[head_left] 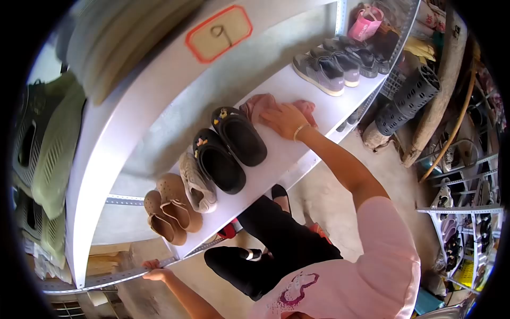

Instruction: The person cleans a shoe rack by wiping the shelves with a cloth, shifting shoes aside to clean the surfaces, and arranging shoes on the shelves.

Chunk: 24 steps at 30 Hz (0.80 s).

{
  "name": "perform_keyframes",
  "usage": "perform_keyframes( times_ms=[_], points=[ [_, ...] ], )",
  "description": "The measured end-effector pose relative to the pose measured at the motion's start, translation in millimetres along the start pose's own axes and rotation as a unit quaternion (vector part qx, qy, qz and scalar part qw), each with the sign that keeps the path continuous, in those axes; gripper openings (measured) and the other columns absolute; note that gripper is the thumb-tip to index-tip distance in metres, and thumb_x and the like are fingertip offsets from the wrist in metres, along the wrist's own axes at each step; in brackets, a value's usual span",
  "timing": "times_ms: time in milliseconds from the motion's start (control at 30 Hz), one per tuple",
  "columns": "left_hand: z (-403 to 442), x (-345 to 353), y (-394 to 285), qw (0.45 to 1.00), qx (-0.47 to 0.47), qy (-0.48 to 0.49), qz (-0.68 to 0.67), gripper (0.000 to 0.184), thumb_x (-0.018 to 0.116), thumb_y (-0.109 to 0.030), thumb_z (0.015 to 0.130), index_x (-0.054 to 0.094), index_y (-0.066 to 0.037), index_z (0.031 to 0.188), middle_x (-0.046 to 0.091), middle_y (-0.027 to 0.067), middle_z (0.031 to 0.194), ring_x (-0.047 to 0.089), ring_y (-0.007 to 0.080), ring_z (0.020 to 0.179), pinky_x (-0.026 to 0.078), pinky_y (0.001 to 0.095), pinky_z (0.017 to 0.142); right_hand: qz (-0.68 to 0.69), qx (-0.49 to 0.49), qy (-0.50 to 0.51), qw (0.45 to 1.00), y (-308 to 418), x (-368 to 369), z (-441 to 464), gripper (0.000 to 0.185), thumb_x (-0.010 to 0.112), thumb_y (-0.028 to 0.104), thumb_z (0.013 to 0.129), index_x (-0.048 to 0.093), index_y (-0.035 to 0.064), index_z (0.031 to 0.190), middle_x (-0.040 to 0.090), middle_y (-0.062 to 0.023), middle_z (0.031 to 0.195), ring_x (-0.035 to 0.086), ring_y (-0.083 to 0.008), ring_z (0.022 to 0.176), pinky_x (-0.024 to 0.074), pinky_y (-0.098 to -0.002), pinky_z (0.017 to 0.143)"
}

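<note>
My right hand point(286, 120) presses down on a crumpled pink cloth point(257, 106) and holds it against the white shelf point(284, 87). Pink fabric shows on both sides of the fingers. At the lower left, my left hand point(154, 271) grips the perforated metal edge point(114, 280) of the shelf frame. Just left of the cloth stands a pair of black clogs with small charms, the nearer clog point(241, 137) close to my right hand. Beyond them sit a beige woven shoe point(195, 181) and a pair of tan clogs point(178, 202).
Grey sneakers point(321, 73) and a pink bag point(366, 23) occupy the shelf's far right end. Right of it, a black perforated tube point(408, 100) and wooden poles point(438, 90) lean. Green shoes point(56, 143) are at far left. A second shoe rack point(462, 210) stands right.
</note>
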<state>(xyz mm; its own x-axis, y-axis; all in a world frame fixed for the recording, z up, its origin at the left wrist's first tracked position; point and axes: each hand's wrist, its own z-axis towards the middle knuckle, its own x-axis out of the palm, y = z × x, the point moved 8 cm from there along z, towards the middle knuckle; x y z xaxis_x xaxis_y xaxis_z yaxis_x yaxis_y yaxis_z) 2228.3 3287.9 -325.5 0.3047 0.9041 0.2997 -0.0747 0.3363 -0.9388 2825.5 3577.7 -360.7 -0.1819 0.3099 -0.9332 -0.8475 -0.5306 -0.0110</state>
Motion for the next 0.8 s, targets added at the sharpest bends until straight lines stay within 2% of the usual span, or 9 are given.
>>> perform_keyframes(
  times_ms=[33, 200, 300, 433, 500, 600, 733, 767, 800],
  points=[
    [7.4, -3.7, 7.0, 1.000, -0.002, 0.018, -0.010, 0.031, 0.025, -0.035, 0.085, 0.034, -0.013, 0.065, 0.024, -0.0019, 0.056, 0.023, 0.0100, 0.046, 0.021, 0.0234, 0.044, -0.035, 0.016, 0.071, 0.997, -12.1, 8.6, 17.5, 0.025, 0.052, 0.021, 0.082, 0.060, 0.0172, 0.105, 0.055, 0.0025, 0.112, 0.048, -0.0229, 0.110, 0.0398, -0.0360, 0.086],
    [1.6, 1.7, 0.1, 0.999, -0.014, 0.035, 0.011, 0.033, 0.026, -0.036, 0.086, 0.035, -0.012, 0.066, 0.026, -0.0009, 0.056, 0.024, 0.0101, 0.045, 0.021, 0.0235, 0.043, -0.154, 0.114, 0.046, 0.980, -118.4, 54.3, 63.7, 0.042, 0.044, 0.012, 0.086, 0.046, 0.0157, 0.128, 0.047, -0.0054, 0.128, 0.045, -0.0238, 0.121, 0.0506, -0.0368, 0.081],
    [3.6, -3.4, 4.6, 1.000, -0.010, -0.012, -0.005, 0.033, 0.026, -0.036, 0.086, 0.036, -0.011, 0.067, 0.027, -0.0009, 0.055, 0.024, 0.0098, 0.045, 0.021, 0.0238, 0.043, -0.100, 0.197, 0.036, 0.975, -159.5, 62.2, 51.2, 0.038, 0.044, 0.018, 0.087, 0.045, 0.0131, 0.125, 0.051, -0.0069, 0.125, 0.049, -0.0253, 0.116, 0.0444, -0.0371, 0.085],
    [6.5, -5.1, 7.3, 1.000, -0.011, 0.003, -0.005, 0.033, 0.024, -0.034, 0.087, 0.038, -0.010, 0.068, 0.028, -0.0003, 0.056, 0.024, 0.0104, 0.045, 0.023, 0.0243, 0.043, -0.137, 0.174, 0.108, 0.969, -119.9, 35.5, 17.7, 0.045, 0.051, 0.016, 0.082, 0.045, 0.0086, 0.126, 0.052, -0.0083, 0.121, 0.056, -0.0268, 0.100, 0.0480, -0.0395, 0.077],
    [2.0, -1.8, 4.4, 1.000, -0.010, -0.003, 0.011, 0.033, 0.023, -0.034, 0.087, 0.037, -0.010, 0.068, 0.027, -0.0002, 0.057, 0.024, 0.0109, 0.045, 0.023, 0.0245, 0.044, 0.006, 0.154, 0.055, 0.986, -91.8, 6.3, -16.6, 0.041, 0.056, 0.014, 0.080, 0.050, 0.0065, 0.120, 0.054, -0.0104, 0.116, 0.058, -0.0295, 0.089, 0.0455, -0.0401, 0.078],
    [-4.8, 1.6, -0.8, 0.999, -0.008, -0.015, 0.027, 0.033, 0.023, -0.034, 0.087, 0.036, -0.010, 0.066, 0.025, -0.0002, 0.057, 0.024, 0.0111, 0.047, 0.022, 0.0246, 0.044, 0.131, 0.115, 0.031, 0.984, -50.6, -32.6, -85.9, 0.043, 0.060, 0.011, 0.077, 0.053, 0.0059, 0.119, 0.056, -0.0102, 0.116, 0.055, -0.0302, 0.091, 0.0439, -0.0385, 0.080],
    [-6.2, 6.0, -3.1, 1.000, 0.009, 0.005, 0.010, 0.034, 0.023, -0.034, 0.087, 0.035, -0.011, 0.066, 0.024, -0.0003, 0.057, 0.023, 0.0114, 0.047, 0.023, 0.0242, 0.045, 0.077, 0.003, -0.096, 0.992, -27.5, -63.0, -138.9, 0.045, 0.060, 0.012, 0.077, 0.053, 0.0069, 0.122, 0.055, -0.0086, 0.121, 0.053, -0.0290, 0.099, 0.0429, -0.0378, 0.083],
    [-6.4, 5.5, -3.8, 1.000, -0.002, 0.006, -0.001, 0.034, 0.023, -0.034, 0.087, 0.035, -0.011, 0.065, 0.024, -0.0003, 0.057, 0.023, 0.0115, 0.048, 0.023, 0.0242, 0.045, 0.077, 0.005, -0.096, 0.992, -21.6, -77.2, -128.2, 0.045, 0.060, 0.012, 0.077, 0.053, 0.0069, 0.122, 0.055, -0.0086, 0.121, 0.053, -0.0290, 0.099, 0.0429, -0.0378, 0.083],
    [-10.3, 7.5, -6.3, 1.000, 0.001, -0.005, 0.005, 0.035, 0.023, -0.035, 0.087, 0.035, -0.011, 0.065, 0.025, -0.0006, 0.057, 0.024, 0.0113, 0.047, 0.023, 0.0241, 0.045, 0.100, 0.076, 0.032, 0.992, -23.7, -82.8, -105.2, 0.044, 0.058, 0.012, 0.078, 0.053, 0.0057, 0.122, 0.053, -0.0085, 0.123, 0.050, -0.0279, 0.106, 0.0410, -0.0378, 0.087]
  ],
)
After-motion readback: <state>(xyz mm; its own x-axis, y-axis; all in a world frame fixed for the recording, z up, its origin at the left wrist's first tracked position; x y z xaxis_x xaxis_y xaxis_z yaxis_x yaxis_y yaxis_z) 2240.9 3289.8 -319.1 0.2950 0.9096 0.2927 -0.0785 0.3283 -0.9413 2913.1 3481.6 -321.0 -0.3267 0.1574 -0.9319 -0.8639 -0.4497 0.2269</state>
